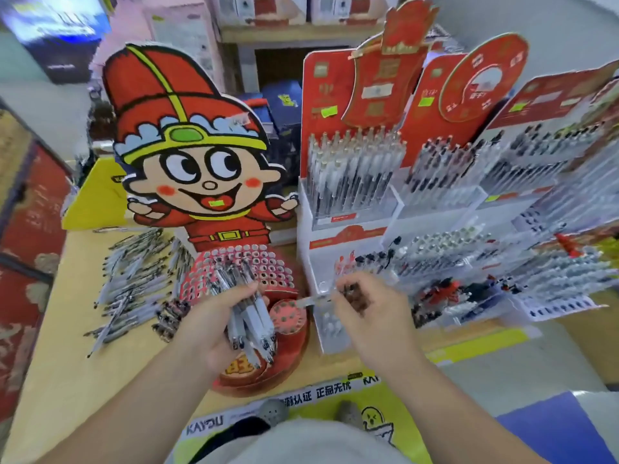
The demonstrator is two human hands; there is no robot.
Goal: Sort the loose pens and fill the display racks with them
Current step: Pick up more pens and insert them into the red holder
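A yellow countertop (67, 346) carries card and clear-plastic displays. The left hand (214, 326) is clenched round a bundle of white pens (251, 316), above the round red rack (268, 363) with its honeycomb of holes. Right of it, the right hand (371, 316) pinches one pen (313, 300), near the white rack (321, 262). Loose pens (134, 279) lie scattered left of the bundle.

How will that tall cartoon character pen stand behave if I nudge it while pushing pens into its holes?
The cartoon stand is probably light and top-heavy: a tall flat cutout above a small red holed base, mostly unfilled. It may tip backward or slide on the smooth yellow table. The left hand is busy holding a pen bundle.
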